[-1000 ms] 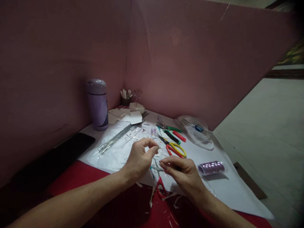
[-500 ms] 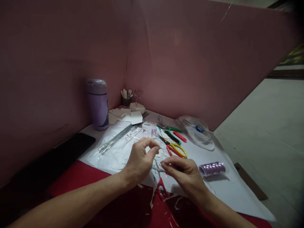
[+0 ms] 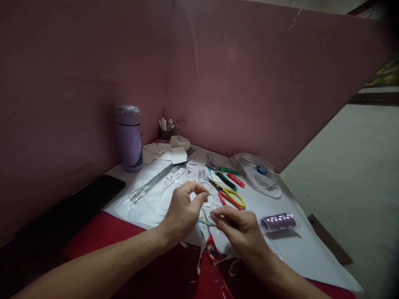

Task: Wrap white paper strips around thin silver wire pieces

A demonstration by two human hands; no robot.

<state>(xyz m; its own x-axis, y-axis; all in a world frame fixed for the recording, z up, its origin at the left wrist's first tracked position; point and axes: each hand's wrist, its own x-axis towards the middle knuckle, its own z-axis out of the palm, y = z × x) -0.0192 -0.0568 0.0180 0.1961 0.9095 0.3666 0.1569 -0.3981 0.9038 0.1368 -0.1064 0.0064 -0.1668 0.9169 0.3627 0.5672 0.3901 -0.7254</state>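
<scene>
My left hand (image 3: 187,207) is closed in a pinch above the middle of the white sheet (image 3: 311,249); what its fingertips hold is too small to name. Lower and to the right, my right hand (image 3: 243,228) also pinches, its fingertips a short gap from the left ones. Beneath and between the hands lie red-handled scissors (image 3: 212,248). Scissors with red and yellow handles (image 3: 233,198) rest just beyond my right hand. To its right lies a spool of shiny purple thread (image 3: 278,223).
A purple bottle (image 3: 129,141) stands back left, near a dark phone-like slab (image 3: 102,189). Thin metal wires (image 3: 151,185) lie left of the hands. Green-handled pliers (image 3: 227,178), a red tool (image 3: 236,180) and a clear plastic bag (image 3: 268,182) lie behind. Pink walls border the table.
The hands keep nearly the same pose, with only a slight shift of the right hand. The purple spool appears slightly further left.
</scene>
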